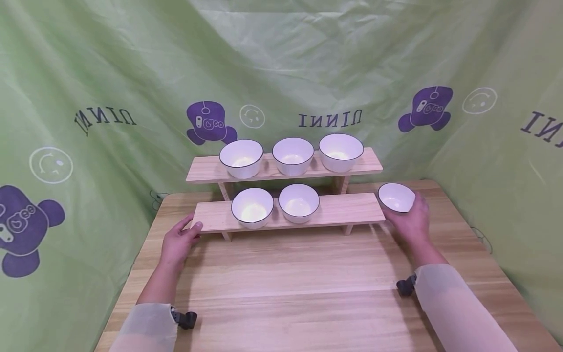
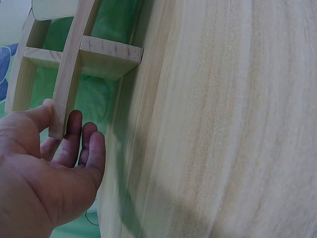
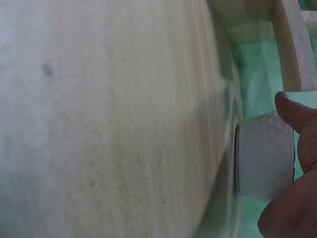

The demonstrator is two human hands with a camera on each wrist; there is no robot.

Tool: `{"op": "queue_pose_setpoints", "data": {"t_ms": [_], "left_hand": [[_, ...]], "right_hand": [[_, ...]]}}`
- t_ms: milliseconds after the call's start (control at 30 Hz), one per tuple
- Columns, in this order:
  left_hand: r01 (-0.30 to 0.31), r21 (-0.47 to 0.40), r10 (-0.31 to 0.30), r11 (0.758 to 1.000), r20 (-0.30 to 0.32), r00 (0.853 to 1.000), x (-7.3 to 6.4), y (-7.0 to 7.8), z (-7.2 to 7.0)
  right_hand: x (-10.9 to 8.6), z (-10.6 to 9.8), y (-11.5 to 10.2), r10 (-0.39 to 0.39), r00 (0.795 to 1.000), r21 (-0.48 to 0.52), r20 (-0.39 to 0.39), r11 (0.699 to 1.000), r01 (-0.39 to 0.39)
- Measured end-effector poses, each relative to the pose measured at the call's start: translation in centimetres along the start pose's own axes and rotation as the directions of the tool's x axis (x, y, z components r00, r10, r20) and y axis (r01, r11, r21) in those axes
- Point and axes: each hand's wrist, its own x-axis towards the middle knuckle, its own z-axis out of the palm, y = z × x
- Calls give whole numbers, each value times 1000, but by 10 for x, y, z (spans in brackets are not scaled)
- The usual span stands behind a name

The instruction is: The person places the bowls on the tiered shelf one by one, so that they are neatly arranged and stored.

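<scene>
At the left end of the lower tier of a two-tier wooden shelf (image 1: 334, 208), my left hand (image 1: 179, 242) grips the board. Its thumb lies on top and the fingers go beneath, as the left wrist view shows. My right hand (image 1: 411, 217) holds a white bowl (image 1: 393, 196) with a dark rim just beyond the lower board's right end. In the right wrist view, the thumb is by the board's end and overlaps the bowl (image 3: 265, 161); the other fingertips are hidden. Two similar bowls, left (image 1: 252, 208) and middle (image 1: 299, 203), sit on the lower board.
Three more white bowls, left (image 1: 241, 159), middle (image 1: 292, 156) and right (image 1: 341, 152), stand in a row on the upper board (image 1: 202, 168). The shelf is on a wooden table (image 1: 286, 288) near its back edge. Green printed cloth (image 1: 272, 63) hangs behind and at both sides.
</scene>
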Motion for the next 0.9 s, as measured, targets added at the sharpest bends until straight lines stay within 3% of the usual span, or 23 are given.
{"op": "queue_pose_setpoints", "data": {"t_ms": [433, 900], "left_hand": [[-11, -2, 11, 1000, 7, 1000, -1, 0, 0], [-6, 17, 6, 1000, 6, 1000, -1, 2, 0]], "right_hand": [[18, 8, 7, 97, 994, -20, 44, 995, -97], [16, 3, 14, 73, 997, 10, 28, 997, -73]]}}
